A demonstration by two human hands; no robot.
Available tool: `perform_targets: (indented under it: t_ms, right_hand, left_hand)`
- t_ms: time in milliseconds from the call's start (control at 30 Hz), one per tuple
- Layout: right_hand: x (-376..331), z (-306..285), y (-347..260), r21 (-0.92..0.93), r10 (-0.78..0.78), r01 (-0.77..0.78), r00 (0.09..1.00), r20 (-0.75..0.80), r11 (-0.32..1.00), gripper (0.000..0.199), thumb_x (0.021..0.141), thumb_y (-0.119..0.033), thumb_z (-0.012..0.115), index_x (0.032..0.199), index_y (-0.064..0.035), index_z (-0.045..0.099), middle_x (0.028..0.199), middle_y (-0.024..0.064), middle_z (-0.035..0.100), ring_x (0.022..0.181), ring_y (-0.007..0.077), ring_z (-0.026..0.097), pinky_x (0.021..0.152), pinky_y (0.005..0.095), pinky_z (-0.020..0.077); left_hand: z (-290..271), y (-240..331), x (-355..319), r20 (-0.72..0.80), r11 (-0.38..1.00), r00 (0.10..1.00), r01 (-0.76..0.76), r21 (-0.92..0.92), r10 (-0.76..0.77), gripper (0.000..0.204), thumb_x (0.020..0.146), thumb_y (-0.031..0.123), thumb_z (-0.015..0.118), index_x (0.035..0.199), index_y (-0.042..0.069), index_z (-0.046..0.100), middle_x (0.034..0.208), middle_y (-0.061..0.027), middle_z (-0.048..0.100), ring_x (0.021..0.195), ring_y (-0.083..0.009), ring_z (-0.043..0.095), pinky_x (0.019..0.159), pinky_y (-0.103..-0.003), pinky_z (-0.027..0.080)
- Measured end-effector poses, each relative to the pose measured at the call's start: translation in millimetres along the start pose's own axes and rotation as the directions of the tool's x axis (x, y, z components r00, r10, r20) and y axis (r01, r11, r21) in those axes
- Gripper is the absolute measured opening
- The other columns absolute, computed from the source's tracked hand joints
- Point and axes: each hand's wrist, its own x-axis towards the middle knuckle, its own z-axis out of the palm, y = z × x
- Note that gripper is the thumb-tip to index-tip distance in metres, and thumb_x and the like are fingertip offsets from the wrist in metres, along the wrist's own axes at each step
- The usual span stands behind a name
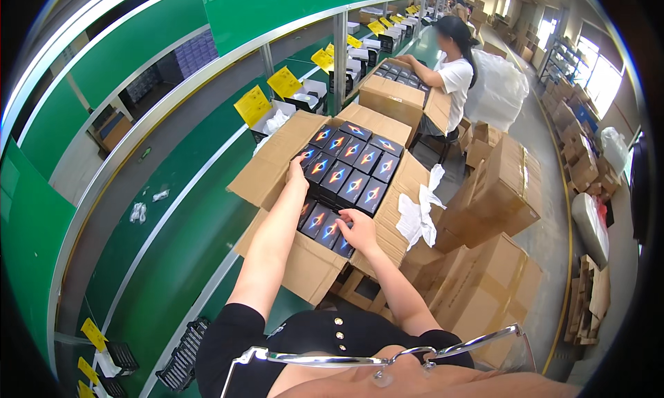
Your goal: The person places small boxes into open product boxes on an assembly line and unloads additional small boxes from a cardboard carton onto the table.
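Observation:
An open cardboard carton (275, 156) stands in front of me, filled with several small black boxes (354, 164) that carry a blue and orange pattern. My left hand (297, 173) reaches over the carton's left side and rests on a black box in the left row. My right hand (358, 230) lies at the near end of the carton, its fingers on a black box (325, 230) in the nearest row. Neither hand has a box lifted clear of the carton.
A green conveyor line (173, 218) runs along my left with yellow tags and white trays. White wrapping (418, 214) lies on the carton's right flap. Sealed cartons (498, 190) stack at my right. A person (453, 73) works at another open carton farther along.

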Motion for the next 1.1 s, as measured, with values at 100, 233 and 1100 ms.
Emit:
perform_targets:
  t_ms: [100, 233, 1100]
  right_hand:
    - [1.4, 3.6, -4.8, 0.007, -0.016, 0.016, 1.0, -0.011, 1.0, 0.024, 0.082, -0.019, 0.072, 0.101, -0.005, 0.069, 0.087, 0.0088, 0.07, 0.078, 0.023, 0.068, 0.071, 0.034, 0.0539]
    - [1.9, 9.0, -2.9, 0.068, -0.037, 0.039, 0.999, -0.033, 0.997, 0.023, 0.082, -0.017, 0.072, 0.101, -0.0043, 0.069, 0.087, 0.0091, 0.07, 0.077, 0.0226, 0.068, 0.071, 0.0334, 0.0541]
    - [-27.5, 50.8, -62.4, 0.507, 0.115, -0.194, 0.977, 0.182, 0.84, 0.087, 0.079, -0.019, 0.082, 0.147, -0.0046, 0.03, 0.135, 0.0211, 0.049, 0.116, 0.0275, 0.057, 0.096, 0.0382, 0.048]
  left_hand:
    - [5.0, 9.9, -0.3, -0.089, 0.997, 0.995, -0.048, -0.063, 0.042, 0.045, 0.075, 0.017, 0.074, 0.111, -0.007, 0.062, 0.104, -0.0189, 0.07, 0.085, -0.027, 0.071, 0.075, -0.041, 0.06]
    - [-3.0, 22.1, -16.9, -0.053, 0.992, 0.996, -0.07, -0.108, 0.065, 0.034, 0.079, 0.025, 0.069, 0.104, 0.002, 0.065, 0.099, -0.016, 0.071, 0.084, -0.0293, 0.071, 0.079, -0.045, 0.059]
    - [-97.6, 60.9, -244.3, 0.243, 0.939, 0.969, 0.131, -0.318, -0.053, 0.058, 0.076, 0.044, 0.063, 0.128, 0.019, 0.056, 0.134, -0.0111, 0.056, 0.119, -0.0346, 0.051, 0.107, -0.061, 0.029]
